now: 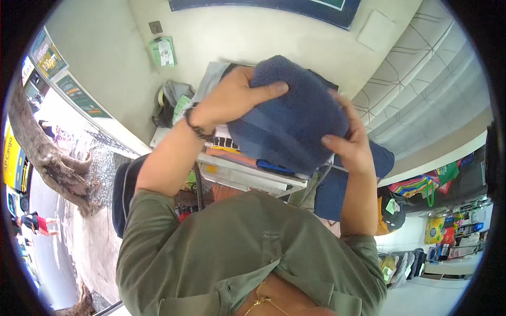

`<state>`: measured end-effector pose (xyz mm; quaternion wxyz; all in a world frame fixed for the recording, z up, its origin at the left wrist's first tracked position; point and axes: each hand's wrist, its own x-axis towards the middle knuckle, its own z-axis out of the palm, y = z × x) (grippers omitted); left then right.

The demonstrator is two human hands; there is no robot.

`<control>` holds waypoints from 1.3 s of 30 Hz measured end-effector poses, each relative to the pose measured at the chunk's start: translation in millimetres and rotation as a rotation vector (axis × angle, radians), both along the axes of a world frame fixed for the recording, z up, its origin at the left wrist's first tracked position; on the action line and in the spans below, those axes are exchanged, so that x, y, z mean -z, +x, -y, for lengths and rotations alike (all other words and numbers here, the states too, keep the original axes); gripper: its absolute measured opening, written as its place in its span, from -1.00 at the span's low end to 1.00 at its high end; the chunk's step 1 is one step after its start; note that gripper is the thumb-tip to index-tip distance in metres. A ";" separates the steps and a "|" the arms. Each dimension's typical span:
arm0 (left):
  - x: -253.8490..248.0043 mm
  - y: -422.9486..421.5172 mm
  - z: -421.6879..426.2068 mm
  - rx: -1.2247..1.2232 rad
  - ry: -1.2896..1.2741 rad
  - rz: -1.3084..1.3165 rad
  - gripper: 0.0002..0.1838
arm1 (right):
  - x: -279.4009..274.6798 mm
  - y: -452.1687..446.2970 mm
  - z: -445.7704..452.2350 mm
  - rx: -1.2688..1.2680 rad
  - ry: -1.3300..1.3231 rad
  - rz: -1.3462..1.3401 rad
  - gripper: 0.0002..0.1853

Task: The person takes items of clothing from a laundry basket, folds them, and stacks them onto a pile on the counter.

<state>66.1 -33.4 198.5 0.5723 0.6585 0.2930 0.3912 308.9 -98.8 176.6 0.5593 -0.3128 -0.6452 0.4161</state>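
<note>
A dark blue cloth, folded and thick with a towel-like surface, is held up between both hands over a table. My left hand, with a dark beaded bracelet at the wrist, grips its upper left edge, thumb on top and fingers behind. At the right edge, my right hand pinches the cloth with the thumb in front; its fingers are slightly blurred. Under the cloth lie stacked folded fabrics, partly hidden by it.
A white table edge runs below the stack. More dark blue fabric hangs at the right. A grey bag stands at the back left by the wall. Beyond are a white curtain, shelves with goods, and a street with a person at the left.
</note>
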 end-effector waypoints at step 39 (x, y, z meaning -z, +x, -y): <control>189.9 -11.7 -142.4 -0.536 0.763 -1.100 -0.17 | 133.5 -21.9 -172.6 0.652 -0.078 1.422 -0.23</control>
